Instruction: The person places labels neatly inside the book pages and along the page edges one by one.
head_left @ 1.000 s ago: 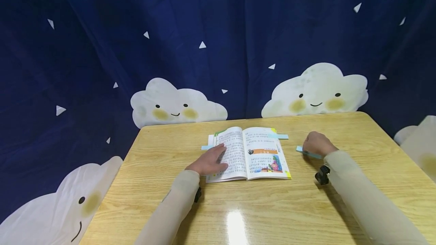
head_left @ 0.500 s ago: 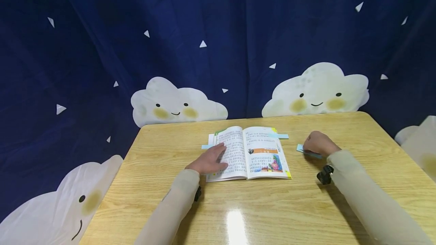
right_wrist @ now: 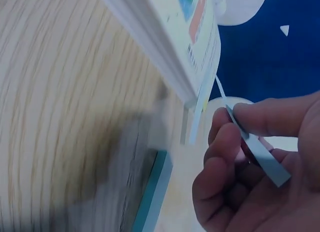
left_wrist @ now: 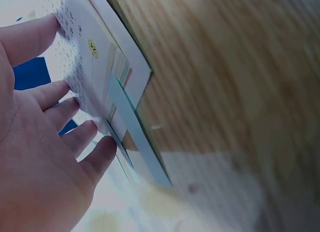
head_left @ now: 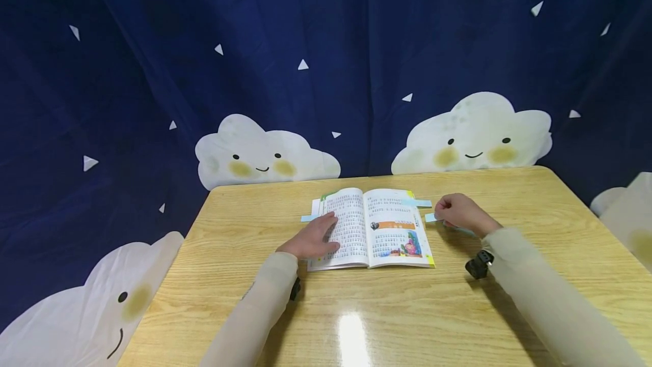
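Observation:
An open book (head_left: 377, 242) with printed text and a coloured picture lies on the table. My left hand (head_left: 308, 240) rests on its left page, fingers spread and fairly straight; in the left wrist view the fingertips touch the paper. My right hand (head_left: 466, 213), just right of the book, pinches a light blue paper strip (right_wrist: 267, 162) between thumb and fingers. One end of that strip points toward the right page's edge. Beneath this hand a thin stack of similar blue strips (right_wrist: 152, 192) lies on the table, mostly hidden in the head view.
A blue strip (head_left: 417, 203) sticks out past the right page's upper edge. Blue strips (left_wrist: 140, 132) also stick out at the left side of the book. The wooden table (head_left: 244, 299) ends at a dark blue curtain (head_left: 285, 27) with printed clouds.
My right hand has lifted a blue strip off the stack and moved slightly left with it toward the book. The left hand stays in place on the page.

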Demonstrator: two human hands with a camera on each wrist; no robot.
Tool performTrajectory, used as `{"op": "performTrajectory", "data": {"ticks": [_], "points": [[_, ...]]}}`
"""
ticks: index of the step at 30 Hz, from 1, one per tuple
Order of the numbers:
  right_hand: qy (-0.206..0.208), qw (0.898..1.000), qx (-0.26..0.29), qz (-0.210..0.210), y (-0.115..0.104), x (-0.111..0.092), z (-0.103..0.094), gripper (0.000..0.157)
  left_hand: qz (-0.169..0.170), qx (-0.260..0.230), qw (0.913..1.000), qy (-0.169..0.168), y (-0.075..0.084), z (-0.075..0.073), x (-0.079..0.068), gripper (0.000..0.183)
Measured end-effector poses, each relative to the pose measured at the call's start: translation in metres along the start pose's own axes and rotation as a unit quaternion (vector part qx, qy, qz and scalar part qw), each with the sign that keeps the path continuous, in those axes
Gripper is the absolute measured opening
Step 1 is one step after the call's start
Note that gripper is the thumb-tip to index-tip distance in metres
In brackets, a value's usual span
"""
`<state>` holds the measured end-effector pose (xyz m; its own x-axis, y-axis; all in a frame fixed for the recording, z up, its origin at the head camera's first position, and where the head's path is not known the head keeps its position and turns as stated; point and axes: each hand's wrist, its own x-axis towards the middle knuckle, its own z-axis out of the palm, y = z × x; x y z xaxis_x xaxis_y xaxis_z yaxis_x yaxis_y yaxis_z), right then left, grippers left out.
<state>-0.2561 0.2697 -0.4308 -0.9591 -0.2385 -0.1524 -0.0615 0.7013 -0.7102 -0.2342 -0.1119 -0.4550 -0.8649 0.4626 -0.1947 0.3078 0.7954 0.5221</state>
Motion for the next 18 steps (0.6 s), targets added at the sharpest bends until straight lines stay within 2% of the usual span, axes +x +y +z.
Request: {"op": "performTrajectory", "data": {"ticks": [9, 18], "points": [[-0.011, 1.0, -0.001, 0.007, -0.01, 0.007, 0.012, 0.015, 0.002, 0.006, 1.0, 0.002, 0.0, 0.001, 0.0, 0.072], [-0.025, 0.999, 0.043, -0.003, -0.005, 0.02, 0.024, 0.014, 0.0, 0.005, 1.0, 0.0, 0.001, 0.0, -0.001, 0.071]]}}
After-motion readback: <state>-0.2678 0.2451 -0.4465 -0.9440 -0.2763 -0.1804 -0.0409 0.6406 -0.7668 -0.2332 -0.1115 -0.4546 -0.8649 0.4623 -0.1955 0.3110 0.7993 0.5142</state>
